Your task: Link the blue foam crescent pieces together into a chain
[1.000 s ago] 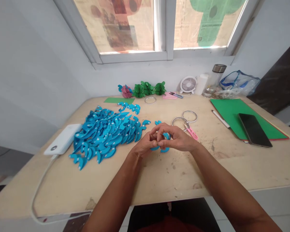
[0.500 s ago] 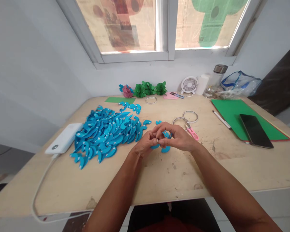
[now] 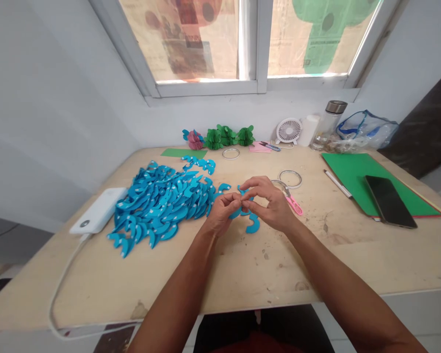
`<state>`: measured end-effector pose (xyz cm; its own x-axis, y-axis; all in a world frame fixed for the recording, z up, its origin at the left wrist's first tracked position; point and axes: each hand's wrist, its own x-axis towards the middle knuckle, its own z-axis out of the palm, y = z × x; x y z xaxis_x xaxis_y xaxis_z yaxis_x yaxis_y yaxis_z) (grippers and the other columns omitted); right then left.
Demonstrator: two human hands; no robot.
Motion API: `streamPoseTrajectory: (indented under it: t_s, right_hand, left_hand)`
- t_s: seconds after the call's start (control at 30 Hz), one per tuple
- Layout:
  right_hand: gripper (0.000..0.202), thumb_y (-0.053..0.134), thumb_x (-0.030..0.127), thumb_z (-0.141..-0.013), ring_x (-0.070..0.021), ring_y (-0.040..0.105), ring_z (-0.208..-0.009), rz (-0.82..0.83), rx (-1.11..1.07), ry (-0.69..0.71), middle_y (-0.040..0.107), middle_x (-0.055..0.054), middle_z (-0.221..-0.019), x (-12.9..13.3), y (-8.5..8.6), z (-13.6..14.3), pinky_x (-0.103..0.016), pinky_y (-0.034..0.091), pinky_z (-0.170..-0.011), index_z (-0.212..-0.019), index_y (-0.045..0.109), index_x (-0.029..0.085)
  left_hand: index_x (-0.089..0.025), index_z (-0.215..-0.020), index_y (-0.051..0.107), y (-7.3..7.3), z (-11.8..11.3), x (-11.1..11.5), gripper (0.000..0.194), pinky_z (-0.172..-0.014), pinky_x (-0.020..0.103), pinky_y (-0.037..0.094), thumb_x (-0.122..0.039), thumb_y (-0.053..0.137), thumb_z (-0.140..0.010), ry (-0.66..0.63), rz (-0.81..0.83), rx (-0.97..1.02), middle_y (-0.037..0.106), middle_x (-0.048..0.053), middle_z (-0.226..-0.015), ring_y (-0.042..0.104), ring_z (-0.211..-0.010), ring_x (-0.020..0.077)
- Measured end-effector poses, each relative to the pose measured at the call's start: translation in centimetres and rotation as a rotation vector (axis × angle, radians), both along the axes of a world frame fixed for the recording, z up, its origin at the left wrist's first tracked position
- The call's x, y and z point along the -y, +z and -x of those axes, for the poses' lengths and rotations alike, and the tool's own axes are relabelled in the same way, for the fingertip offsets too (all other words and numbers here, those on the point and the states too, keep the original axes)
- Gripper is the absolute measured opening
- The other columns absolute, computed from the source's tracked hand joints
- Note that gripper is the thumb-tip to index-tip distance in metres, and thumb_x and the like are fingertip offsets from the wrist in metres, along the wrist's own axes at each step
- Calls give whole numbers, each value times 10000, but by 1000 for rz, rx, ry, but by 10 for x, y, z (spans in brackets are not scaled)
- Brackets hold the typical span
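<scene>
Our pale wooden desk stands under the window, and a curved blue piece sits right at our left hand. Its thumb and forefinger are pinched closed; what lies between them we can't tell. Our right hand is loosely curled, upper fingers raised, tips beside the left's; we can't tell whether they grip anything. For such small work we want a light pinch at the edge, both wrists steady, no creasing. Another blue piece lies just below, near our right hand; the blue heap spreads leftward, pink-handled scissors rightward.
</scene>
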<state>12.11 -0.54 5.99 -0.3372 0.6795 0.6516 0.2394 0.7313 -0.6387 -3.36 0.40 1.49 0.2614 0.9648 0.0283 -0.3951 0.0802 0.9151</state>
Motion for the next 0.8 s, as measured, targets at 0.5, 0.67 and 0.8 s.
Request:
streamPoseTrajectory:
  t_s: [0.5,0.67,0.8]
  right_hand:
    - [126,567,246,-830,-211,541,-979,-86,-11,-1,651,-50,-931,-4,-9,1,-424,444,-875,-854,689,271]
    - [124,558,248,-836,-214,546,-964,-142,16,-29,656,-53,-909,-4,-9,2,-418,439,-863,-827,682,255]
    - [138,540,229,-843,-215,552,-952,-196,86,-74,661,-51,-895,-4,-9,2,-418,426,-856,-791,667,242]
  left_hand:
    - [-103,-702,673,-14,-1,-7,235,-613,236,428,-317,741,-634,-33,37,53,633,78,-830,552,-757,154]
    - [-98,-686,670,-12,1,-5,282,-620,249,428,-366,738,-636,-41,16,14,616,69,-745,538,-697,145]
    - [-106,-654,657,-9,4,-6,300,-603,247,410,-400,718,-657,-46,-61,-58,568,37,-632,507,-629,129]
